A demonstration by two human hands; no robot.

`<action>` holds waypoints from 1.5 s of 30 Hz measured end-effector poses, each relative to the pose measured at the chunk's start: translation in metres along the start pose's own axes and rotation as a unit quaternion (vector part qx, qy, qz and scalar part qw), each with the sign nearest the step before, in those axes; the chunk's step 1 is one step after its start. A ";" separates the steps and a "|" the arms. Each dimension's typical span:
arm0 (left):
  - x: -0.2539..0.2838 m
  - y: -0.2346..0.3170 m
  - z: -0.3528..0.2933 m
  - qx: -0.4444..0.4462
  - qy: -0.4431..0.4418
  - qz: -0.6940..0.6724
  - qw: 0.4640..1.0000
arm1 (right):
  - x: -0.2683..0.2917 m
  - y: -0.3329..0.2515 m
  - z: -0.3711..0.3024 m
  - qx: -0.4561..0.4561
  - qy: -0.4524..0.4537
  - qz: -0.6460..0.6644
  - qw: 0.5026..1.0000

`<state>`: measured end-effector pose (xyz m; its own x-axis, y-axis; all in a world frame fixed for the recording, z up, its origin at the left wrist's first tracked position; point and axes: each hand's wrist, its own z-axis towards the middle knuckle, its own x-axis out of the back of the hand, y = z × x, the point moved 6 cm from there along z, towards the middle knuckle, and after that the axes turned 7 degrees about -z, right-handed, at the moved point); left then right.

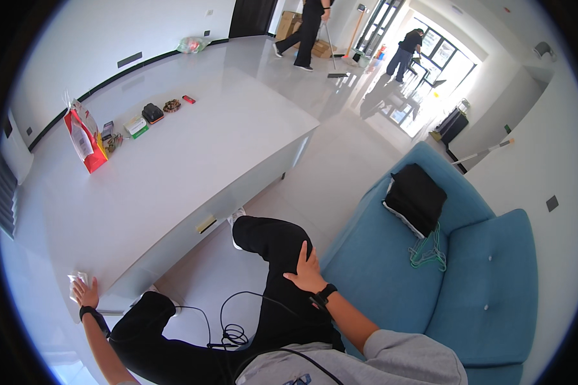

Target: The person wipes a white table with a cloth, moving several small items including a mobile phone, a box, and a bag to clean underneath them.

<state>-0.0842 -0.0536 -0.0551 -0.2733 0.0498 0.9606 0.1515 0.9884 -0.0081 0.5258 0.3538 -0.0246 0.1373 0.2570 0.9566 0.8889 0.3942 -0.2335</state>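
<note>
At the near left corner of the white table (173, 154), my left hand (87, 295) presses a crumpled white tissue (72, 278) against the tabletop, its thumb standing apart. Part of the tissue is hidden under the fingers. My right hand (307, 274) holds nothing and rests on my right knee, fingers spread over the black trousers (270, 237). Each wrist wears a black band.
A red paper bag (87, 141), a black case (153, 113) and small items line the table's far left side. To my right stands a blue sofa (379, 256) with a black cushion (417, 199) and green hangers (428, 253). A black cable (234, 335) coils between my legs. Two people move about farther off.
</note>
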 end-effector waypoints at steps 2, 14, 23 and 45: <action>-0.021 -0.050 0.037 0.003 0.005 0.020 1.000 | 0.002 -0.005 0.005 0.011 -0.008 0.009 1.000; 0.039 0.001 0.018 0.020 0.012 -0.056 0.998 | 0.009 0.006 0.008 0.078 0.012 -0.048 0.996; 0.056 -0.024 0.013 0.149 -0.002 -0.154 0.977 | 0.030 -0.031 0.005 0.008 -0.033 -0.371 0.928; 0.087 0.022 0.121 0.111 0.048 -0.165 0.979 | 0.030 -0.030 0.004 0.120 0.126 -0.469 0.866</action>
<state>-0.2197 -0.0099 -0.0048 -0.1808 -0.2816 0.9424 -0.1440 0.9554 0.2578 0.5019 0.3536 0.0105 -0.4783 -0.4644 0.7454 0.5483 0.5051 0.6665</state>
